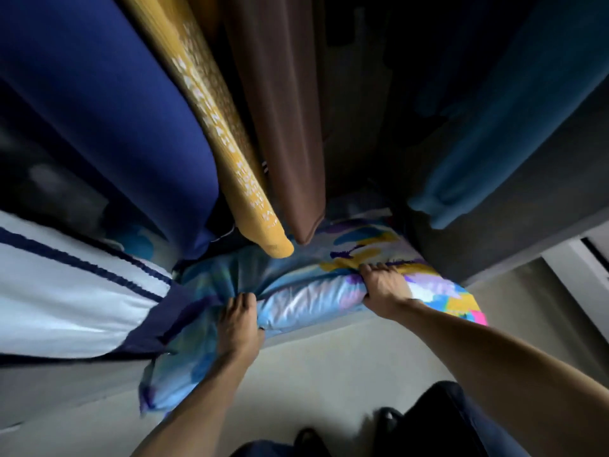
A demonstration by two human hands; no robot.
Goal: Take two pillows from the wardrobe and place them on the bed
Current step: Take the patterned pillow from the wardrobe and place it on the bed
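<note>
Pastel-printed pillow (pixel 316 288) lies on the wardrobe floor under hanging clothes (pixel 276 127) — I see my left hand (pixel 239 319) clenched on its near-left edge, my right hand (pixel 384 285) clamped over its right end — pillow stretched between both.

Pillow (pixel 316 291): pale blue case, multicolour splash print (yellow, purple, pink, blue), lying flat at the wardrobe (pixel 514 239) floor, long axis left-right, near edge bulging out past the wardrobe front. Right end sticks out past the dark side panel. Case fabric bunched and creased left of centre, loose flap hanging down at near left. Far side sits under hanging clothes. Second pillow not distinguishable.
</note>
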